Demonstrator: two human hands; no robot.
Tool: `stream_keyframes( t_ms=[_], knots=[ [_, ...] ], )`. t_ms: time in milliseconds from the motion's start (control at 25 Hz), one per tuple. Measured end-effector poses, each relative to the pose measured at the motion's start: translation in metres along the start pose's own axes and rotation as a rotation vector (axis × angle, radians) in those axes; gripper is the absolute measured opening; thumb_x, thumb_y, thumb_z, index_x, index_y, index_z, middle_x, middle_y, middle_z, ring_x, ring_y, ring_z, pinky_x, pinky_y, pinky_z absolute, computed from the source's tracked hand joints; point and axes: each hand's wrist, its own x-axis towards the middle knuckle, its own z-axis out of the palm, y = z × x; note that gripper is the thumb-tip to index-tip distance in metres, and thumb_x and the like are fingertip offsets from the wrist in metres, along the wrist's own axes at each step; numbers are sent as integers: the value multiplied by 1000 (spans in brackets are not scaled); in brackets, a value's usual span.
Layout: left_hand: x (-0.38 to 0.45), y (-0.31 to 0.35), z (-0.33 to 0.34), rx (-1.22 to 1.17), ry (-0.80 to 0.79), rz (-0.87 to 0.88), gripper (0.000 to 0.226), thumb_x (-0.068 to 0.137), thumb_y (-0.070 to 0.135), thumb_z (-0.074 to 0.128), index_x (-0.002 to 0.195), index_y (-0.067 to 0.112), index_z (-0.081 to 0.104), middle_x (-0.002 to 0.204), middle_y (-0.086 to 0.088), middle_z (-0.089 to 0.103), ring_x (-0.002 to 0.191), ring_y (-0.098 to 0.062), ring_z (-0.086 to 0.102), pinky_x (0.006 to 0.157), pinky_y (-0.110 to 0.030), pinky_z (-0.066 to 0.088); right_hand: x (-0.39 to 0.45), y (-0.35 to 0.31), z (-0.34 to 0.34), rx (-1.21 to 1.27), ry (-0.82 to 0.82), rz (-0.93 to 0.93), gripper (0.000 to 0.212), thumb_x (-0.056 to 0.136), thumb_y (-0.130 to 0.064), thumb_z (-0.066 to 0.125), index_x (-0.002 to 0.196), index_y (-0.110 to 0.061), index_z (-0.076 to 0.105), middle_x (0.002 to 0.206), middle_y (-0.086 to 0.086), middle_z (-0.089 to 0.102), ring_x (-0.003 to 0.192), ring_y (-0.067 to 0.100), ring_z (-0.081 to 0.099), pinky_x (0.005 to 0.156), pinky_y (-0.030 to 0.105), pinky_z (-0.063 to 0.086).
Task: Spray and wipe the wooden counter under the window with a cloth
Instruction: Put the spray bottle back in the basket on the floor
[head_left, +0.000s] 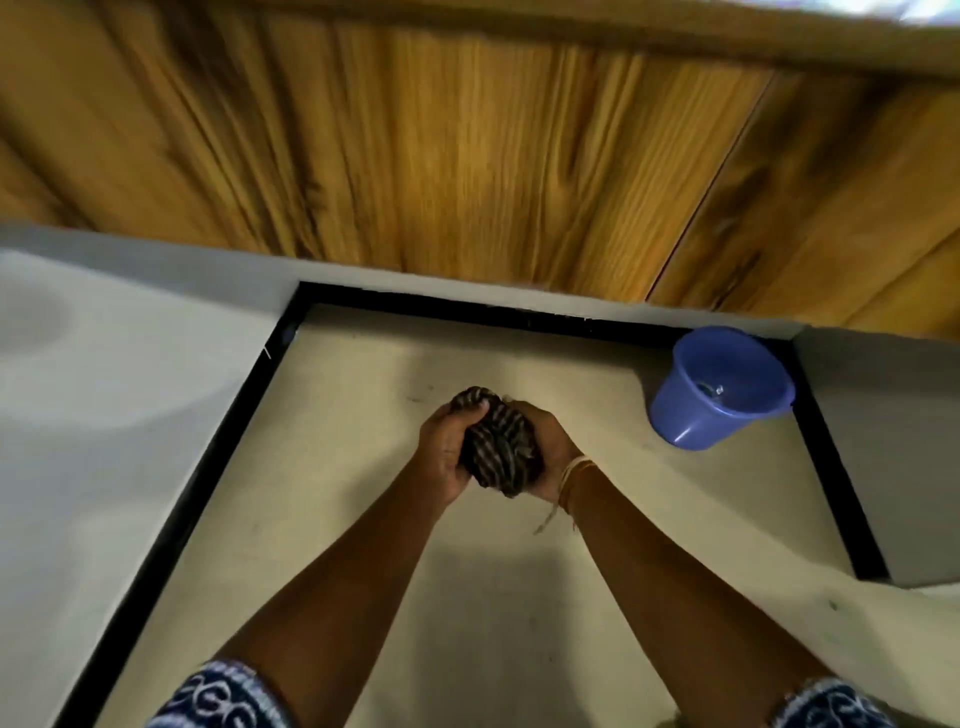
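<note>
A dark striped cloth is bunched into a ball between both my hands, held out over the pale floor. My left hand grips its left side with fingers curled over the top. My right hand cups its right side, with a thread band at the wrist. The wooden counter spans the top of the view, above and beyond my hands. No spray bottle is in view.
A blue plastic bucket stands on the floor at the right, close to the wall. A black skirting strip borders the cream floor. Grey walls rise at left and right below the counter.
</note>
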Motion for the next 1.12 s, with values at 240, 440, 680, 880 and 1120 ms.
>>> stream_keyframes(
  t_ms=[240, 440, 680, 880, 1120],
  knots=[
    [-157, 106, 70, -2, 130, -61, 43, 86, 17, 65, 124, -2, 58, 125, -26, 60, 109, -38, 62, 84, -41, 53, -176, -41, 105, 75, -43, 13, 42, 95, -44, 45, 108, -10, 66, 94, 14, 68, 79, 26, 66, 70, 32, 52],
    [-271, 211, 120, 63, 323, -100, 25, 90, 19, 64, 110, 4, 59, 103, -19, 66, 91, -32, 65, 76, -39, 53, -282, -84, 193, -254, 60, -15, 36, 91, -25, 61, 116, 0, 61, 110, 21, 67, 93, 34, 67, 66, 35, 55],
    [-333, 301, 129, 233, 359, 2, 44, 83, 24, 73, 120, 4, 60, 104, -14, 67, 87, -25, 65, 67, -37, 55, -332, -126, 271, -422, 155, -136, 40, 82, -28, 73, 108, 0, 65, 104, 20, 70, 95, 33, 69, 86, 49, 56],
    [-337, 354, 114, 244, 255, 19, 37, 90, 14, 65, 125, 3, 56, 110, -17, 66, 95, -29, 65, 72, -38, 57, -320, -164, 316, -570, 173, -234, 37, 82, -33, 73, 102, -3, 66, 105, 17, 69, 93, 30, 68, 87, 44, 57],
    [-279, 417, 106, 222, 322, 87, 33, 88, 4, 65, 118, -4, 58, 101, -18, 66, 89, -28, 66, 64, -33, 57, -254, -229, 366, -944, 229, -380, 56, 87, -56, 59, 95, -2, 66, 97, 16, 67, 89, 28, 64, 80, 40, 52]
  ],
)
